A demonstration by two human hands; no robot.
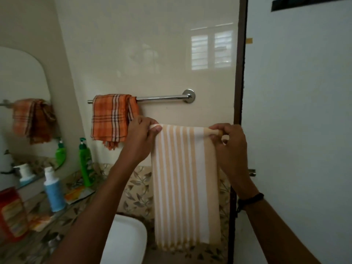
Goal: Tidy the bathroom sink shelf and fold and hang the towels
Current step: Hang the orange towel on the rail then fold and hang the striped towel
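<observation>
At the far left a red packet (pixel 8 212) lies on the glass shelf (pixel 62 204), its printing too blurred to read. Next stands a blue bottle (pixel 54 191) with a white cap, then a green pump bottle (pixel 86 162) against the wall; no label on either is legible. A mirror (pixel 21 88) above them reflects the same items. On the chrome towel bar (pixel 162 98) an orange checked towel (pixel 110 119) hangs folded over the left end. Below the bar, the left hand (pixel 140 138) pinches the top left corner of a folded peach-and-white striped towel (pixel 185 187) between thumb and fingers. The towel hangs straight down in front of the wall, below the bar and apart from it, its fringe above the white sink (pixel 125 241). The right hand (pixel 231 143) pinches the top right corner likewise; a dark band (pixel 251 199) circles that wrist. Right of it stands a dark door frame (pixel 239 73).
</observation>
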